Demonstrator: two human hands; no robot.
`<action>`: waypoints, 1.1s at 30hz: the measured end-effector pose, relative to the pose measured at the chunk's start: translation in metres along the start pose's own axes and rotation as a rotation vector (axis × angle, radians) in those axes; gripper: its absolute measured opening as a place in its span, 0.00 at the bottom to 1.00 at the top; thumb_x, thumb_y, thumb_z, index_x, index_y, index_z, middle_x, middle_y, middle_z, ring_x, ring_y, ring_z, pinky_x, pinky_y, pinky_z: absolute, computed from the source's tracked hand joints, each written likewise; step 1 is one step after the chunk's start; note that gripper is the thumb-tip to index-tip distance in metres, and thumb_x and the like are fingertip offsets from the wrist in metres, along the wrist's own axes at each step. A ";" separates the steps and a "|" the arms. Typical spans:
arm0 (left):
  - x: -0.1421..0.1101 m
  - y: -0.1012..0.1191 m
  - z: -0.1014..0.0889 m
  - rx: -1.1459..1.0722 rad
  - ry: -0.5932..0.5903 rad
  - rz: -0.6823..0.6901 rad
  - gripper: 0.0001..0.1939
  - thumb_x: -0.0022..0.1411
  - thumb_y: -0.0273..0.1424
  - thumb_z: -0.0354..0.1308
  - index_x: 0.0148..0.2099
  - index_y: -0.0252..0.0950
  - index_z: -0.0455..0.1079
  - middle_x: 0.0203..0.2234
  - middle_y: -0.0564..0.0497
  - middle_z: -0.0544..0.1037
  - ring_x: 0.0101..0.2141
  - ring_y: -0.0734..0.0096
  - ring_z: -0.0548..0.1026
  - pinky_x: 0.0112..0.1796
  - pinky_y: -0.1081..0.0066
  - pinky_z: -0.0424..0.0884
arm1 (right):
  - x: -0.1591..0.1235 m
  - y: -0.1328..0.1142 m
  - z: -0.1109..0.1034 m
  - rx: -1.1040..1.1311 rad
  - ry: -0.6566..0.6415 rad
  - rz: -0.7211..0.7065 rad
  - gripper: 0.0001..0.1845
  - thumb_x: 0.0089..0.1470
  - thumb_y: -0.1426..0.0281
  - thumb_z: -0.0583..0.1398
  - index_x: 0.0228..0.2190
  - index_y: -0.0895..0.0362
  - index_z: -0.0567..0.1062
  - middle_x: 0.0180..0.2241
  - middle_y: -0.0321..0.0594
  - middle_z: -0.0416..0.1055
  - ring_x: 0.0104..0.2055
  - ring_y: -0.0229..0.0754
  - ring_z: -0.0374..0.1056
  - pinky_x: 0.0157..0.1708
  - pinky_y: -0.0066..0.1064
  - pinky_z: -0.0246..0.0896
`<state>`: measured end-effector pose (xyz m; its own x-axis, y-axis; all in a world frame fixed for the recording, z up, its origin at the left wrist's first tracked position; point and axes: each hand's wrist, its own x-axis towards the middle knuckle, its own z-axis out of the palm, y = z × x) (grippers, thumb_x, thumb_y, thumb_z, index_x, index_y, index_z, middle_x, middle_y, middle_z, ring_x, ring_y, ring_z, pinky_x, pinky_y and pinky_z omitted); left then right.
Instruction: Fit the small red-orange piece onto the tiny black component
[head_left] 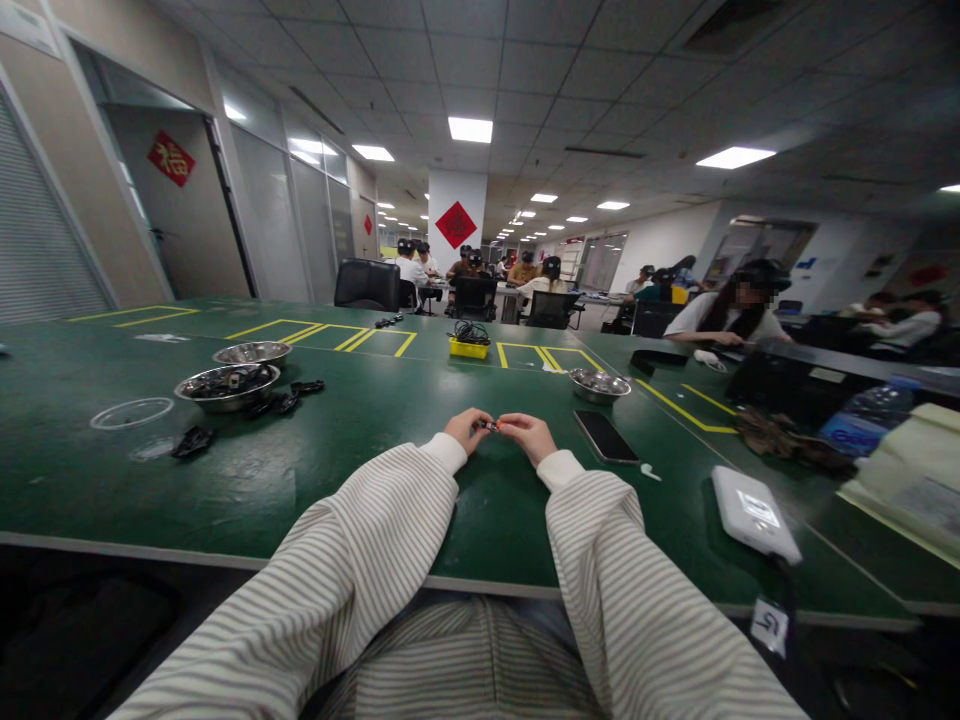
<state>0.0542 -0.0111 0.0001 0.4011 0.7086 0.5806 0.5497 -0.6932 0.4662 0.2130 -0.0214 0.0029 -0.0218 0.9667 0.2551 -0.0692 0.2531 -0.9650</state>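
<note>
Above the green tabletop [315,490], my left hand [466,430] and my right hand [529,436] meet at the fingertips. Between them is a small dark part with an orange end [492,426], too small to name more exactly. The left fingers pinch its dark side, while the right thumb and fingers close on the orange end. A black phone [606,437] lies just right of my right hand. Farther left, a steel bowl [225,402] holds several black parts, and loose black pieces [286,402] lie beside it.
Another steel bowl [253,350] stands behind the left one; a third bowl [600,388] is beyond the phone. A yellow box [469,349] with black cables sits mid-table. To the right are a white earbud [650,473], a white device [754,512] and a water bottle [874,415]. A person [727,310] sits across.
</note>
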 end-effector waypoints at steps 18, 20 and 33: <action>-0.002 0.009 -0.006 0.028 -0.003 0.047 0.09 0.52 0.26 0.50 0.37 0.35 0.66 0.31 0.52 0.68 0.26 0.80 0.67 0.34 0.76 0.65 | -0.006 -0.011 0.001 0.130 -0.035 0.088 0.25 0.25 0.75 0.64 0.33 0.56 0.69 0.22 0.33 0.72 0.25 0.37 0.67 0.27 0.27 0.60; -0.003 0.009 -0.007 0.084 -0.017 0.051 0.09 0.53 0.27 0.50 0.38 0.37 0.66 0.32 0.53 0.68 0.26 0.80 0.67 0.34 0.76 0.65 | -0.005 -0.009 0.001 0.137 -0.023 0.082 0.26 0.25 0.76 0.64 0.32 0.55 0.65 0.22 0.32 0.71 0.25 0.36 0.68 0.27 0.27 0.60; -0.002 0.007 -0.007 0.142 -0.051 0.084 0.10 0.54 0.29 0.49 0.39 0.37 0.66 0.33 0.52 0.69 0.28 0.79 0.67 0.34 0.76 0.65 | -0.006 -0.008 0.001 0.116 -0.019 0.102 0.27 0.23 0.75 0.65 0.31 0.56 0.63 0.20 0.32 0.71 0.24 0.37 0.68 0.27 0.28 0.60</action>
<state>0.0525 -0.0188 0.0069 0.4842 0.6574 0.5773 0.6096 -0.7268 0.3164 0.2123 -0.0295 0.0094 -0.0532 0.9860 0.1582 -0.1805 0.1463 -0.9726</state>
